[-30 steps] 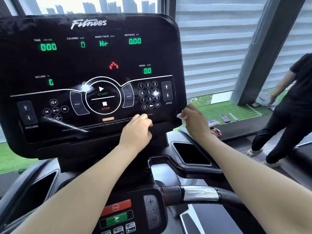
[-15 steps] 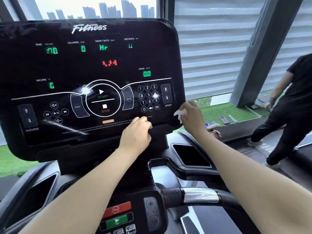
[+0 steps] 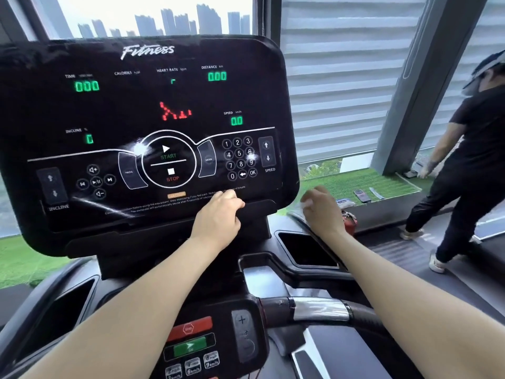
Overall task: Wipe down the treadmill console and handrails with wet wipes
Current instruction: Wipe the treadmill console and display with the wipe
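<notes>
The black treadmill console (image 3: 142, 110) fills the upper left, its display lit with green and red figures. My left hand (image 3: 217, 218) grips the ledge along the console's lower edge, fingers curled over it. My right hand (image 3: 321, 207) is just right of the console's lower right corner, off the panel and blurred, with a small white wet wipe (image 3: 306, 205) pinched in its fingers. The right handrail (image 3: 319, 310), black with a chrome sensor band, runs across below my right forearm. A lower control pod (image 3: 196, 343) with red and green buttons sits at the bottom centre.
A person in black clothes (image 3: 470, 165) stands at the right on the neighbouring machine. A black cup-holder recess (image 3: 306, 248) lies under my right wrist. Small items, a phone among them, lie on the green turf sill (image 3: 360, 187) by the window blinds.
My right hand has come off the console's right edge, dropping down and to the right with the wipe. My left hand stays on the ledge. The camera view tilted slightly upward.
</notes>
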A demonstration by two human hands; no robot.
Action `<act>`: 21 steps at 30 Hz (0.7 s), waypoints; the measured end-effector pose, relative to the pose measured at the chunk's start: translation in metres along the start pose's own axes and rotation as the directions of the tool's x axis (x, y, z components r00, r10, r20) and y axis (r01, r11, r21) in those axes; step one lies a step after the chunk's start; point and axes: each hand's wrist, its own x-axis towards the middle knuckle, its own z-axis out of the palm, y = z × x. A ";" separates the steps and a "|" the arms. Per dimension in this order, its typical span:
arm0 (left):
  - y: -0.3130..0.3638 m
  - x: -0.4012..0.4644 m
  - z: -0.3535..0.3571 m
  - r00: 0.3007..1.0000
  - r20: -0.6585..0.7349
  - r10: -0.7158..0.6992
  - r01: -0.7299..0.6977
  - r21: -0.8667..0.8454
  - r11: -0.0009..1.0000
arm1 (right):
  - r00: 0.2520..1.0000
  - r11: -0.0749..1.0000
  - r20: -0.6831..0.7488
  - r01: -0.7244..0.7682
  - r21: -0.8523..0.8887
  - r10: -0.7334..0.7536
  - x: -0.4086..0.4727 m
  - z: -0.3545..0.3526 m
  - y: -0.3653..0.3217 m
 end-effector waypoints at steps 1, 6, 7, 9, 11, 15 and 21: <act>0.000 -0.002 -0.001 1.000 0.015 0.001 -0.001 -0.006 1.000 | 1.000 0.999 -0.004 0.031 0.029 -0.031 0.000 -0.003 -0.008; -0.008 -0.018 -0.011 0.996 0.083 0.026 -0.026 -0.005 1.000 | 0.969 0.963 0.035 0.239 0.126 -0.245 -0.012 0.003 -0.044; -0.013 -0.023 -0.014 0.997 0.071 0.018 -0.018 0.001 1.000 | 0.954 0.950 0.060 0.283 0.131 -0.292 -0.016 0.008 -0.047; -0.028 -0.035 -0.021 0.999 0.038 -0.017 0.016 0.010 1.000 | 0.930 0.932 0.102 0.339 0.126 -0.352 -0.020 0.019 -0.052; -0.044 -0.046 -0.029 0.998 0.011 -0.059 0.059 0.026 0.998 | 0.935 0.937 0.096 0.330 0.111 -0.341 -0.022 0.026 -0.055; -0.077 -0.070 -0.043 0.988 -0.058 -0.143 0.146 0.055 0.988 | 0.935 0.939 0.092 0.339 0.059 -0.343 -0.023 0.038 -0.076; -0.121 -0.103 -0.056 0.952 -0.176 -0.252 0.268 0.072 0.961 | 0.830 0.860 0.256 0.510 0.010 -0.495 -0.028 0.067 -0.138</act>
